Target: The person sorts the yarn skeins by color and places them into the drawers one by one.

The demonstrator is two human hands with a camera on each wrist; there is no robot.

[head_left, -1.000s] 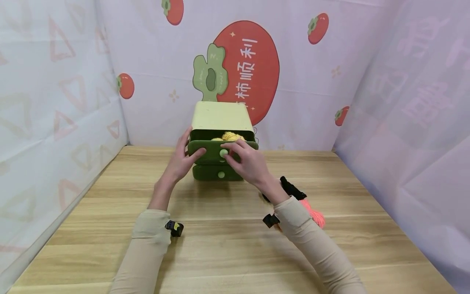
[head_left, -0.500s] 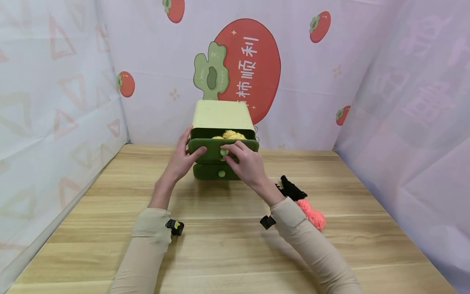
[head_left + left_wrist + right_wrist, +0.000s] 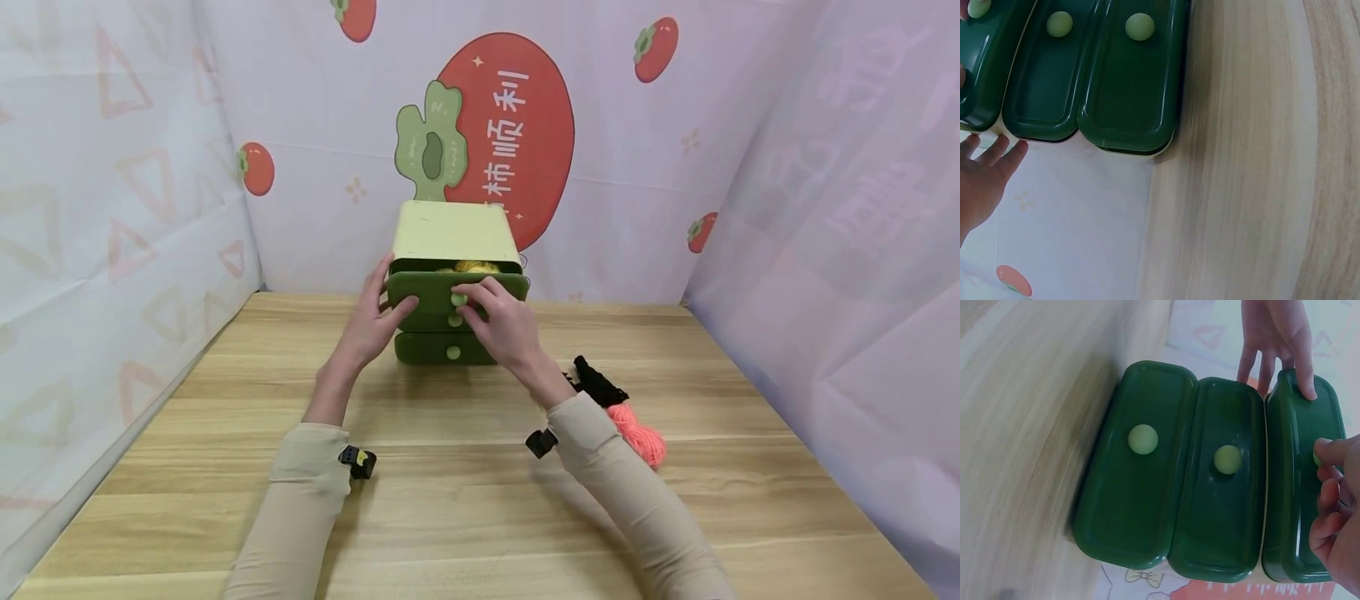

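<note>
A small cabinet with a cream top (image 3: pixel 456 232) stands at the back of the table. Its top drawer (image 3: pixel 427 312), green-fronted, is pulled partly out, with yellow yarn (image 3: pixel 477 267) showing in the gap. My right hand (image 3: pixel 506 329) pinches that drawer's pale green knob (image 3: pixel 459 297) between thumb and finger. My left hand (image 3: pixel 367 321) lies along the cabinet's left side, its straight fingers (image 3: pixel 1009 161) touching the side wall. Its thumb presses on the top drawer's front, as the right wrist view shows. The middle drawer (image 3: pixel 1219 506) and bottom drawer (image 3: pixel 1129 500) are closed.
On the table right of my right forearm lie a skein of coral yarn (image 3: pixel 637 435) and a black knitted-looking bundle (image 3: pixel 598 382). A cloth backdrop (image 3: pixel 315 108) printed with persimmons rises close behind the cabinet, and cloth walls flank the table.
The top drawer has moved inward, and the gap showing the yellow yarn has narrowed. My right hand has gone forward with the knob. The left hand stays at the cabinet's side.
</note>
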